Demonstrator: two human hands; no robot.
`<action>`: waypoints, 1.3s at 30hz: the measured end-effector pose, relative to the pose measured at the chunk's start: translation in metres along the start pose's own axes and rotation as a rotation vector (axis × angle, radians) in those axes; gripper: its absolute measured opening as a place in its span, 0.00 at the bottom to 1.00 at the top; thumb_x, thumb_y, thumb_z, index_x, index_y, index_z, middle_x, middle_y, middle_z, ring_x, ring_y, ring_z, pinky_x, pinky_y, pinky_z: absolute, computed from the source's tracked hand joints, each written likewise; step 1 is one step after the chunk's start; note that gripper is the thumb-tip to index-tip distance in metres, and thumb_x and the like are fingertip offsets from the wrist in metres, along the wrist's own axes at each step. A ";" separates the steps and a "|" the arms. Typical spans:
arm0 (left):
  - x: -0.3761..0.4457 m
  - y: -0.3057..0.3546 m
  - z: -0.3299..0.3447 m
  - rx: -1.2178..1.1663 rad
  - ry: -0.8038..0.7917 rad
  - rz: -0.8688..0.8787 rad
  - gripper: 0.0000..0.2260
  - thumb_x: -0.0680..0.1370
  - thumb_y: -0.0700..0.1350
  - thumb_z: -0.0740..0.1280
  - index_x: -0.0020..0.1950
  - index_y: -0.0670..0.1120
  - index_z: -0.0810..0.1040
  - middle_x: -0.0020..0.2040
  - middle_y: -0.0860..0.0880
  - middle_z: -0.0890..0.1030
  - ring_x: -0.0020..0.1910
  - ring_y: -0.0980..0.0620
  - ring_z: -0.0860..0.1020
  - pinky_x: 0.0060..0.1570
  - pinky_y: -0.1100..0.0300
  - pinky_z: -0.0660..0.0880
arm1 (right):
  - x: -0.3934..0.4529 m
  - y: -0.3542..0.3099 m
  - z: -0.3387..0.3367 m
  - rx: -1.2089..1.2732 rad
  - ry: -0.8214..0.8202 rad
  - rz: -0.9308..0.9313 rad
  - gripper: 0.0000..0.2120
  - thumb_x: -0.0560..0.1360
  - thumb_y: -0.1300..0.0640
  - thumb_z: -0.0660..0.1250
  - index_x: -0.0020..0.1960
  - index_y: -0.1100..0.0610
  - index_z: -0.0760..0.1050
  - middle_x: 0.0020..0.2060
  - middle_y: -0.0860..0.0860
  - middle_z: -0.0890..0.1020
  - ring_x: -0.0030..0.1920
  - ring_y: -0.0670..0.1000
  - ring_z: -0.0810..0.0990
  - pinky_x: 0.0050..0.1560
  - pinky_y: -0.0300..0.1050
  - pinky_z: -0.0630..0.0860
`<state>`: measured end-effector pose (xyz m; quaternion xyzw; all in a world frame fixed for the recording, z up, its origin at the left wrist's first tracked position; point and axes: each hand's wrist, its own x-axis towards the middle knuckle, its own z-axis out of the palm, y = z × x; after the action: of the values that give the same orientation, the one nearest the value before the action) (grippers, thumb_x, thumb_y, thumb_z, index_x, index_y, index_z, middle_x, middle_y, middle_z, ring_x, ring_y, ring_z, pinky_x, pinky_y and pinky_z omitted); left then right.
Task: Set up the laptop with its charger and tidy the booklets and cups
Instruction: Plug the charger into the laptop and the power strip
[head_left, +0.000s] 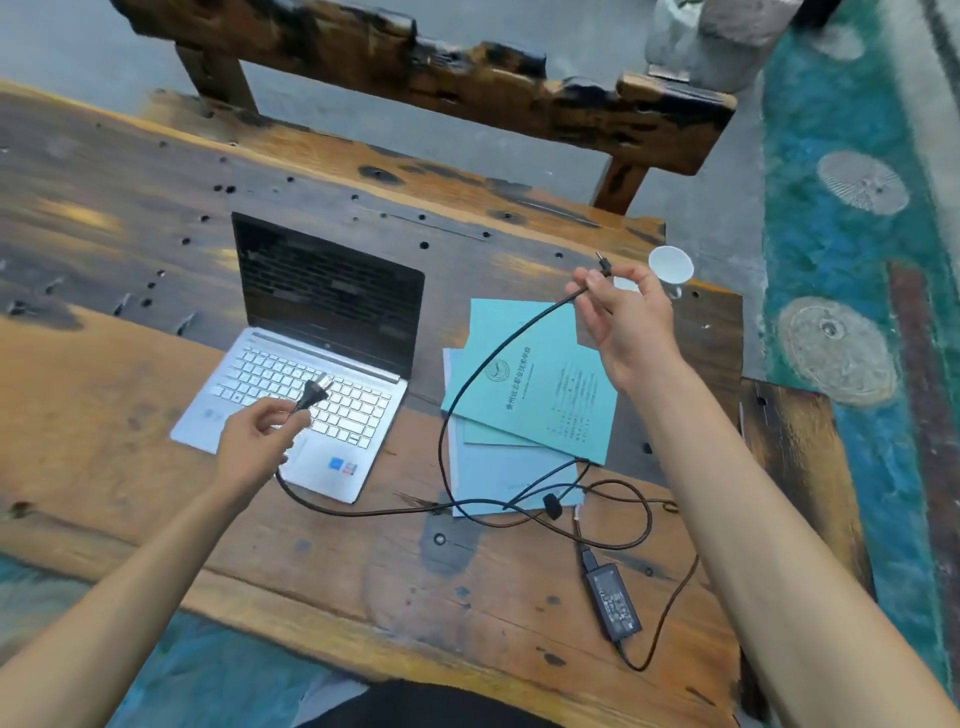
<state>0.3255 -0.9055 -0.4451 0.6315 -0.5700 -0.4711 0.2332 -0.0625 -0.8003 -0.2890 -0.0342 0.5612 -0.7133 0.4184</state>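
An open silver laptop (322, 358) with a dark screen stands on the wooden table (130, 364). My left hand (257, 441) holds the charger's black wall plug (311, 396) above the keyboard. My right hand (623, 317), raised over the booklets, pinches the cable just below its small barrel connector (602, 264). The black power brick (613, 603) lies near the table's front right edge, with cable (462, 400) looped between it and both hands. Teal and pale blue booklets (530, 395) lie overlapped right of the laptop. A white cup (671, 265) stands behind my right hand.
A rough wooden bench back (441, 67) runs behind the table. A painted teal floor with round patterns (841, 353) lies to the right. The table's right edge is close to the cup and booklets.
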 end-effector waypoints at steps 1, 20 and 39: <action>0.002 -0.006 -0.005 -0.008 0.002 -0.010 0.06 0.76 0.47 0.75 0.49 0.48 0.81 0.43 0.46 0.82 0.37 0.47 0.79 0.32 0.58 0.76 | 0.001 0.004 0.005 -0.018 0.000 -0.006 0.11 0.79 0.67 0.68 0.58 0.57 0.70 0.50 0.58 0.87 0.47 0.52 0.88 0.53 0.44 0.84; 0.051 -0.050 0.009 0.114 -0.176 -0.032 0.06 0.77 0.46 0.72 0.49 0.55 0.78 0.47 0.52 0.82 0.46 0.48 0.81 0.50 0.41 0.81 | 0.054 0.180 0.058 -0.303 0.132 0.179 0.13 0.78 0.64 0.71 0.59 0.52 0.75 0.47 0.56 0.84 0.44 0.55 0.89 0.46 0.42 0.84; 0.112 -0.038 0.087 0.597 -0.350 0.292 0.05 0.85 0.52 0.59 0.55 0.53 0.64 0.35 0.60 0.72 0.31 0.62 0.72 0.29 0.63 0.60 | 0.070 0.326 0.052 -0.977 0.133 0.157 0.18 0.76 0.57 0.73 0.66 0.56 0.81 0.52 0.53 0.88 0.54 0.50 0.84 0.55 0.32 0.68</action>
<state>0.2595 -0.9804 -0.5522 0.4938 -0.7974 -0.3470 0.0027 0.1008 -0.8911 -0.5695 -0.1385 0.8561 -0.3340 0.3692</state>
